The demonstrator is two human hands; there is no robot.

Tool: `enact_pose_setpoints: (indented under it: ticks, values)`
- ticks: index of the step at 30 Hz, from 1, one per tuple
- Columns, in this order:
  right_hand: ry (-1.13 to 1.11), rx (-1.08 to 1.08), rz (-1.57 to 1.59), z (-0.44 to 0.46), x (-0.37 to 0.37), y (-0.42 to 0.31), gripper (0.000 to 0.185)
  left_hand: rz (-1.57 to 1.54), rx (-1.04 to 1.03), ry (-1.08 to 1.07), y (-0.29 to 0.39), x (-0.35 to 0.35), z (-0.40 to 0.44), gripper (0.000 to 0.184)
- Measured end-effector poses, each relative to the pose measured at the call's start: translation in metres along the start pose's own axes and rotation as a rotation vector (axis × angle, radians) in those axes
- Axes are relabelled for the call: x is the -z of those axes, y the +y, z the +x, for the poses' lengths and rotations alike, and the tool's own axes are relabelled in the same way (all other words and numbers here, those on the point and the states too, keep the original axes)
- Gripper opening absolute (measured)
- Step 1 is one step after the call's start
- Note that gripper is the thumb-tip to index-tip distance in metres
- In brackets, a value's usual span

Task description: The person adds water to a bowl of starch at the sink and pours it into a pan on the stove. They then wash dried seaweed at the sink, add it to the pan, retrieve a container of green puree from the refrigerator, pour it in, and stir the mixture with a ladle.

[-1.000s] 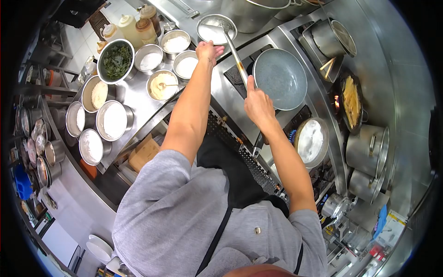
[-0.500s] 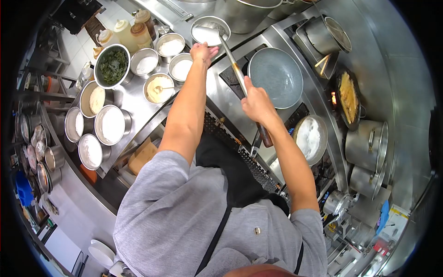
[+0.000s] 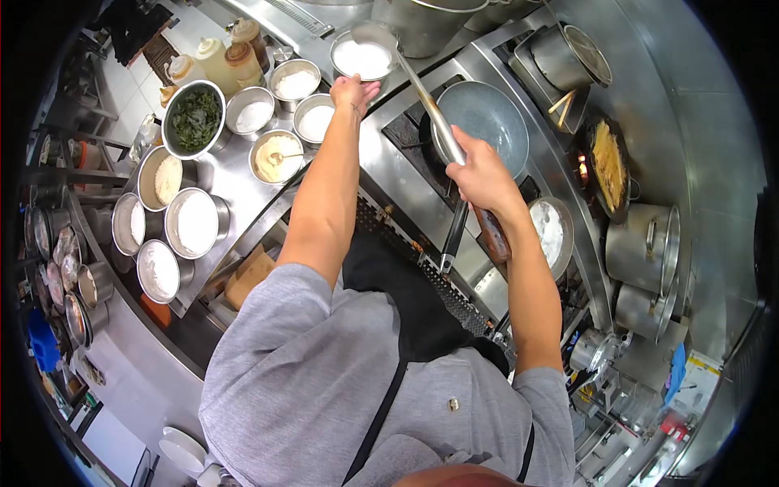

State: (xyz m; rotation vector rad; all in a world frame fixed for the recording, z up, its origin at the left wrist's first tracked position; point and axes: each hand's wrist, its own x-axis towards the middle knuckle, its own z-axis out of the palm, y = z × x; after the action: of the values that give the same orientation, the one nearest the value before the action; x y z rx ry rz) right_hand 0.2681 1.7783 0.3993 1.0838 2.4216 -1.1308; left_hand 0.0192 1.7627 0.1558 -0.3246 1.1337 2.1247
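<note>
Right hand's (image 3: 483, 172) fingers clench the long-handled tool (image 3: 431, 105) partway up, probably for control. Left hand (image 3: 355, 92) is at the bowl's (image 3: 344, 37) rim, maybe steadying it; can't tell if those fingers grip.

A black apron (image 3: 398, 300) on thin straps (image 3: 378, 419) is worn with a grey short-sleeved shirt (image 3: 324, 390) bearing a button (image 3: 454, 403).

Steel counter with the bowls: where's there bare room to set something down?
The steel counter has a bare patch bordered by the greens bowl, the largest powder tub and the bowl with a spoon. It's crowded beyond that, where small bowls pack between the squeeze bottles and the left hand.
</note>
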Motion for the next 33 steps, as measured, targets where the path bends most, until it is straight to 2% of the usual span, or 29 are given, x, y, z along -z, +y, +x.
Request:
enact_pose_setpoints:
  ticks: [5, 10, 11, 13, 17, 20, 23, 24, 25, 27, 30, 33]
  values:
    - [0.094, 0.071, 0.008, -0.004, 0.001, 0.004, 0.066, -0.004, -0.007, -0.006, -0.002, 0.002, 0.003, 0.015]
    - [0.354, 0.443, -0.194, 0.014, -0.013, 0.018, 0.064, -0.016, -0.008, 0.012, -0.001, 0.002, 0.003, 0.012]
    - [0.354, 0.444, -0.193, 0.017, -0.017, 0.018, 0.064, -0.015, -0.01, 0.012, 0.0, 0.002, 0.002, 0.012]
    - [0.273, 0.257, -0.249, 0.022, -0.024, 0.018, 0.062, -0.013, -0.001, -0.003, 0.001, 0.002, 0.0, 0.012]
    - [0.209, 0.187, -0.435, 0.028, -0.039, 0.016, 0.064, 0.001, 0.006, -0.01, 0.0, 0.004, 0.004, 0.013]
    - [0.157, 0.18, -0.424, 0.046, -0.059, 0.033, 0.062, 0.033, -0.064, -0.047, -0.009, 0.016, 0.016, 0.018]
    - [0.158, 0.112, -0.395, 0.053, -0.076, 0.045, 0.063, 0.057, -0.066, -0.258, -0.015, 0.03, 0.032, 0.033]
    - [0.113, 0.136, -0.345, 0.054, -0.076, 0.047, 0.064, 0.061, -0.03, -0.252, -0.012, 0.03, 0.038, 0.024]
    - [0.094, 0.163, -0.294, 0.046, -0.069, 0.042, 0.062, 0.07, 0.022, -0.192, -0.008, 0.028, 0.041, 0.026]
    - [0.138, 0.199, -0.271, 0.039, -0.065, 0.037, 0.05, 0.094, -0.017, -0.107, -0.006, 0.019, 0.03, 0.025]
    - [0.123, 0.184, -0.239, 0.034, -0.059, 0.035, 0.051, 0.061, 0.048, -0.193, -0.004, 0.027, 0.043, 0.024]
    - [0.098, 0.183, -0.23, 0.03, -0.056, 0.036, 0.054, 0.076, 0.022, -0.164, -0.006, 0.025, 0.041, 0.024]
